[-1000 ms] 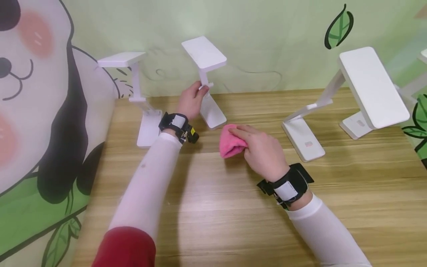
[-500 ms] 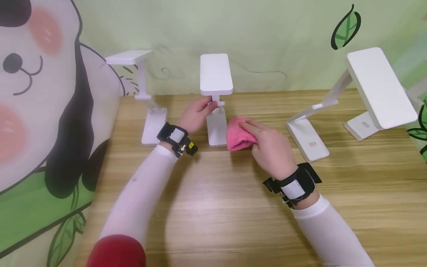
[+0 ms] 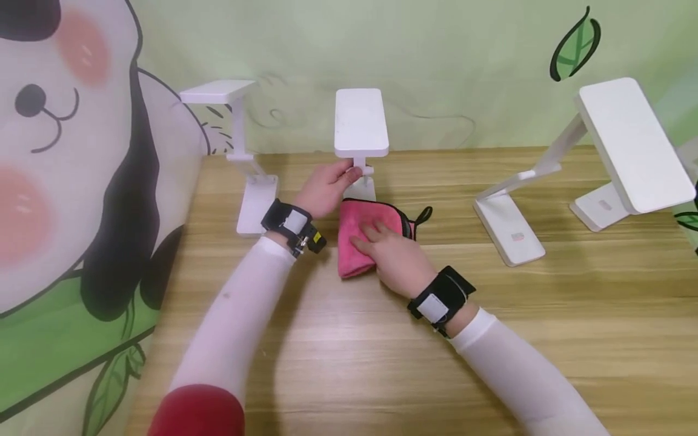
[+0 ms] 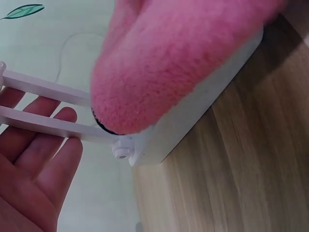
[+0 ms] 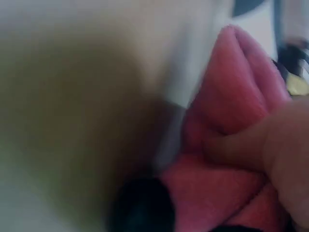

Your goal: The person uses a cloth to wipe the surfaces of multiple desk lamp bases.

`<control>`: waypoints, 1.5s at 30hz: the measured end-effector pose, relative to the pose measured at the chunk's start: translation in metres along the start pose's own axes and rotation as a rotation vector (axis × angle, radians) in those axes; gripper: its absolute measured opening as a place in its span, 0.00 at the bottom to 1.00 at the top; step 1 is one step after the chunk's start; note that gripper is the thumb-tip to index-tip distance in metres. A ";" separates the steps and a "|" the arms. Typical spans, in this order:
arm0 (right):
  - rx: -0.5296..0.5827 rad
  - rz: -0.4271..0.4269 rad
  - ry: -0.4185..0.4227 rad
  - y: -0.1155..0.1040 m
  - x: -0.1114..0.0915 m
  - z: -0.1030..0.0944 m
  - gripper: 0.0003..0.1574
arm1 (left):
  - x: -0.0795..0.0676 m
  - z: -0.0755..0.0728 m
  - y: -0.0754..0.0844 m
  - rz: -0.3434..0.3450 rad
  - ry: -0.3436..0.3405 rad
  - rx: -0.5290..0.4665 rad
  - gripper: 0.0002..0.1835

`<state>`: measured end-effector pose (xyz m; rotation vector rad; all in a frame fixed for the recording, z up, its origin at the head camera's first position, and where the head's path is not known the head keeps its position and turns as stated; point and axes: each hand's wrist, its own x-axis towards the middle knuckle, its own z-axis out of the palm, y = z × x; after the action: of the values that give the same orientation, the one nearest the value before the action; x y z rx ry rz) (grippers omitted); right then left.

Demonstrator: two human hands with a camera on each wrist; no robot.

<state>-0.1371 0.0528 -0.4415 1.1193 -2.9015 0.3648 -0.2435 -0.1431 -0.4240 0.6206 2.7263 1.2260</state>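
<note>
In the head view, my left hand [image 3: 325, 191] grips the folding arm of a white desk lamp [image 3: 361, 121] near its middle hinge. The left wrist view shows the fingers behind the two thin bars of that arm. A folded pink cloth [image 3: 360, 227] with black edging and a small loop lies over the lamp's base, hiding most of it. My right hand [image 3: 400, 257] holds the cloth against the base with fingers spread over its top. In the right wrist view, the thumb [image 5: 241, 147] sinks into the cloth [image 5: 231, 92].
Another white lamp [image 3: 259, 203] stands to the left. Two more, a nearer lamp [image 3: 509, 233] and one behind it with its base [image 3: 598, 206] showing, stand on the right. The wooden table [image 3: 349, 363] meets a green painted wall [image 3: 436, 60] at the back.
The middle lamp has been turned to face forward and drawn nearer by my left hand. My right hand has moved the cloth leftward from beside the lamp onto its base.
</note>
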 end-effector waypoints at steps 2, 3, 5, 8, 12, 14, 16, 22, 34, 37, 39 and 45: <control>-0.010 -0.018 -0.068 0.000 -0.003 0.007 0.43 | 0.001 0.000 -0.001 0.003 -0.008 -0.004 0.21; -0.007 -0.021 -0.088 0.000 -0.004 0.009 0.43 | 0.000 0.000 -0.002 0.001 -0.008 -0.003 0.21; 0.010 -0.020 -0.092 -0.001 -0.003 0.010 0.44 | 0.000 -0.001 -0.004 -0.001 -0.004 -0.007 0.22; 0.031 -0.017 -0.103 -0.002 0.001 0.007 0.43 | -0.001 -0.002 -0.006 0.005 0.009 0.000 0.21; 0.049 -0.001 -0.104 0.001 0.011 0.005 0.45 | 0.001 0.002 -0.006 0.047 0.025 0.004 0.18; 0.058 0.005 -0.108 0.005 0.018 0.003 0.46 | 0.002 0.004 -0.005 0.062 0.029 0.003 0.16; 0.060 0.001 -0.111 0.009 0.027 0.001 0.46 | 0.002 0.005 -0.004 0.055 0.029 0.003 0.15; 0.067 -0.004 -0.076 0.025 0.054 -0.003 0.33 | 0.003 0.007 -0.003 0.058 0.028 -0.001 0.15; 0.076 0.065 -0.024 0.016 0.040 0.012 0.39 | 0.001 0.005 -0.003 0.057 0.027 0.000 0.11; 0.077 0.087 -0.044 0.006 0.026 0.009 0.42 | 0.000 0.004 -0.002 0.061 0.027 0.004 0.11; 0.087 0.090 -0.074 0.000 0.017 0.008 0.42 | -0.001 0.004 -0.002 0.053 0.027 0.006 0.10; 0.150 0.083 -0.139 0.002 0.015 0.001 0.41 | -0.001 0.007 -0.001 0.054 0.039 0.001 0.11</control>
<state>-0.1494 0.0438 -0.4413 1.0852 -3.0951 0.5352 -0.2411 -0.1392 -0.4298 0.6820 2.7597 1.2616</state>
